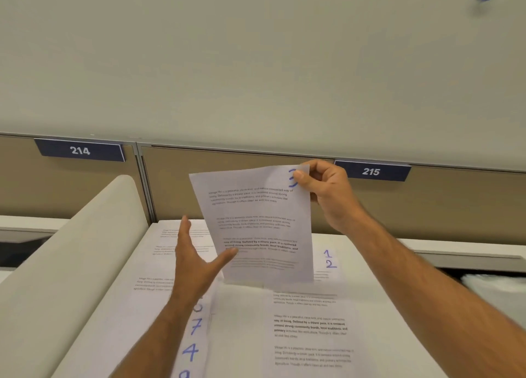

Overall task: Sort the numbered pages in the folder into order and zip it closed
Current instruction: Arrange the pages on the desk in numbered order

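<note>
- Page 3 point(256, 224), a printed sheet with a blue handwritten number at its top right corner, is held up off the desk, nearly upright and tilted a little, its lower edge just above the papers below.
- The right hand point(327, 190) pinches that top right corner between thumb and curled fingers, the thumb partly covering the number.
- The left hand point(196, 261) is spread wide with straight fingers, holding nothing; its thumb tip touches the sheet's lower left edge.
- On the white desk point(384, 306), to the right and under the raised sheet, lie two overlapped pages marked 1 and 2 point(328, 259), their numbers showing one above the other.
- To the left lies a fanned spread of pages point(193, 338); the numbers 7 and 4 read clearly, one number is half hidden by the left forearm, and another is cut off at the bottom edge.
- The folder itself I cannot pick out among the white sheets.
- A pale padded divider point(71, 264) runs along the left of the desk.
- Behind the desk stands a tan partition point(227, 161) with two dark blue plates, 214 point(80, 150) and 215 point(371, 171).
</note>
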Action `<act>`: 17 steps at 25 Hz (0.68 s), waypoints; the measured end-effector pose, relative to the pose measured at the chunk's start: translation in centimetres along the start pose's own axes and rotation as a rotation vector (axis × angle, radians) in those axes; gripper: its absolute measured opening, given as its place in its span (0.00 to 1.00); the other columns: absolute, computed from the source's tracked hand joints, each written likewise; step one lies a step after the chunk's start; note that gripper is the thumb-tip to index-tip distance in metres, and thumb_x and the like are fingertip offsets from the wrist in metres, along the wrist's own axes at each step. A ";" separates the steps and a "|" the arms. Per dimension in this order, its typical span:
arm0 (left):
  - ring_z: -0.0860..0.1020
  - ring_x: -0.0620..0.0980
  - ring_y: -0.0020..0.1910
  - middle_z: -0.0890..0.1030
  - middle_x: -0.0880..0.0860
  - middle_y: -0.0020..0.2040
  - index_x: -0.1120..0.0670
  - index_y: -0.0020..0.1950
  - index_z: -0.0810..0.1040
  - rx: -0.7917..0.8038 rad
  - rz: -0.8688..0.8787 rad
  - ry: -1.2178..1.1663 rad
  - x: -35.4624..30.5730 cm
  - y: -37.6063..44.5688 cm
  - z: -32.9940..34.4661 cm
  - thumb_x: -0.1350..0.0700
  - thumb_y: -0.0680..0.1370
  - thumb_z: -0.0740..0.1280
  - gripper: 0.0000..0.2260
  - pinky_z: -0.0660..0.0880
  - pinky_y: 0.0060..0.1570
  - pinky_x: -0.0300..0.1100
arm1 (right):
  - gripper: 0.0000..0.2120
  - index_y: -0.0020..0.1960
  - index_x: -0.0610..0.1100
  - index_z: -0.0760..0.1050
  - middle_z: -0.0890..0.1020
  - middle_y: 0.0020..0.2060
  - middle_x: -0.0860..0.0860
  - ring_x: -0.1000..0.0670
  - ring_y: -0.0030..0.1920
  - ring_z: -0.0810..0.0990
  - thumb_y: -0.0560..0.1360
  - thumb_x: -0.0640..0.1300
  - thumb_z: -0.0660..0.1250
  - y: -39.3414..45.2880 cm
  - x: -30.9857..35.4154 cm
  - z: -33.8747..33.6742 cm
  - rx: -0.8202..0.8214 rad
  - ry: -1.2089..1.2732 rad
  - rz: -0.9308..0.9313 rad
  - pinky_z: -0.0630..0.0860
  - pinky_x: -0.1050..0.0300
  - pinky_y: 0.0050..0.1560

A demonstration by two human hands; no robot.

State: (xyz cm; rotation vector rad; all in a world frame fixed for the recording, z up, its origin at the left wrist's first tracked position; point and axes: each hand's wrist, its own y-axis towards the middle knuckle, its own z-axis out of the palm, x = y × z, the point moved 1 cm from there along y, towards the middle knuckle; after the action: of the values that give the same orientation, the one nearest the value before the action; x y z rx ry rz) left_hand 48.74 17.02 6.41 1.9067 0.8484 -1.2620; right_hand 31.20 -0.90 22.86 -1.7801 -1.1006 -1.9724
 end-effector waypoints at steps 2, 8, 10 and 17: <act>0.68 0.46 0.72 0.71 0.46 0.73 0.44 0.79 0.58 0.069 -0.002 -0.139 -1.7 -1.2 1.0 0.43 0.65 0.82 0.48 0.67 0.70 0.51 | 0.06 0.42 0.42 0.79 0.84 0.35 0.51 0.52 0.36 0.82 0.78 0.35 0.68 -1.5 0.5 -1.7 -0.021 0.054 0.033 0.79 0.58 0.35; 0.84 0.57 0.47 0.86 0.56 0.45 0.60 0.49 0.81 0.161 -0.084 -0.397 -3.7 -6.1 4.6 0.60 0.77 0.72 0.05 0.82 0.47 0.55 | 0.03 0.46 0.43 0.81 0.84 0.39 0.47 0.47 0.38 0.83 0.78 0.39 0.69 -4.8 -0.9 -7.3 -0.236 0.208 0.196 0.80 0.52 0.40; 0.84 0.56 0.42 0.86 0.57 0.42 0.62 0.46 0.81 0.135 -0.170 -0.409 -3.7 -7.7 6.0 0.59 0.79 0.71 0.06 0.81 0.44 0.53 | 0.08 0.53 0.41 0.80 0.86 0.46 0.45 0.45 0.42 0.85 0.76 0.42 0.72 -6.9 -3.2 -8.9 -0.250 0.167 0.295 0.83 0.51 0.40; 0.84 0.52 0.40 0.85 0.50 0.36 0.54 0.39 0.83 0.107 -0.382 -0.125 0.7 -10.9 9.3 0.54 0.77 0.73 0.08 0.81 0.47 0.51 | 0.21 0.56 0.42 0.79 0.87 0.44 0.44 0.43 0.42 0.87 0.66 0.29 0.74 -18.8 -16.2 -11.4 -0.317 -0.175 0.794 0.84 0.40 0.48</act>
State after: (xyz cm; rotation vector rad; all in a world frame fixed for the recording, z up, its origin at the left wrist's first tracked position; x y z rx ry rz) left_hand 35.57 15.44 0.96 1.7765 1.1345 -1.6645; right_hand 14.13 -0.46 1.55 -2.1181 -0.0394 -1.5515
